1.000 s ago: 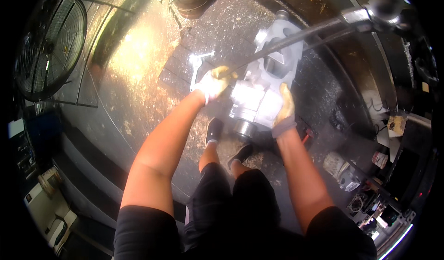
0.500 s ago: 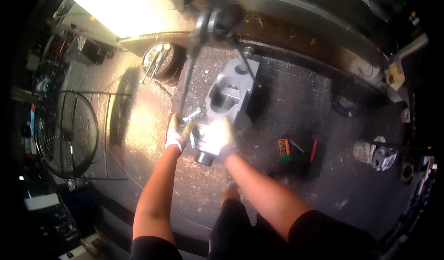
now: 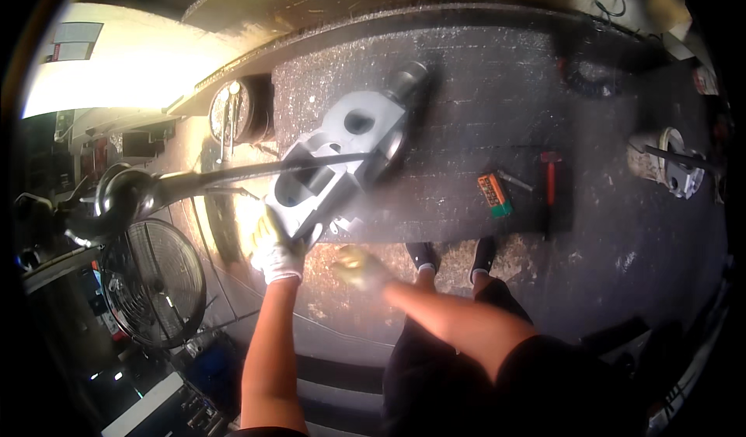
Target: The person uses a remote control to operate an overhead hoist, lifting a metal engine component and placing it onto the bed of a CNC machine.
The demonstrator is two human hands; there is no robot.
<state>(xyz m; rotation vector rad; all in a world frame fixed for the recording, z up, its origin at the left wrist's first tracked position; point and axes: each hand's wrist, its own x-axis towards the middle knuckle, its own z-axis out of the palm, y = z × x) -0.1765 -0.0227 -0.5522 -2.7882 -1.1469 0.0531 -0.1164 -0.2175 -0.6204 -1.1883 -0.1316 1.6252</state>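
A large grey metal casting (image 3: 353,122) with round openings lies slanted on the dark mat, a dark cylindrical end (image 3: 408,82) at its far tip. My left hand (image 3: 277,254), in a pale glove, closes around its near corner, fingers up along the side. Apart from the casting, my gloved right hand (image 3: 361,269) hangs nearer to me; motion smears its fingers. Lifting gear with a dark shackle (image 3: 124,196) comes in from the left. One long leg (image 3: 272,170) crosses above the casting. A second, shorter-looking leg runs toward my left hand; its end is hard to make out.
On the mat (image 3: 482,103) to the right lie an orange-and-green box (image 3: 494,194), a slim metal tool (image 3: 516,180) and a red-handled hammer (image 3: 551,179). A drum (image 3: 242,110) with rods stands far left. Nearer is a caged fan (image 3: 155,281); a bucket (image 3: 657,157) stands far right.
My right hand has come off the casting toward me. The casting now lies more slanted in the view, which has shifted. The lifting gear has gone from top centre to the left.
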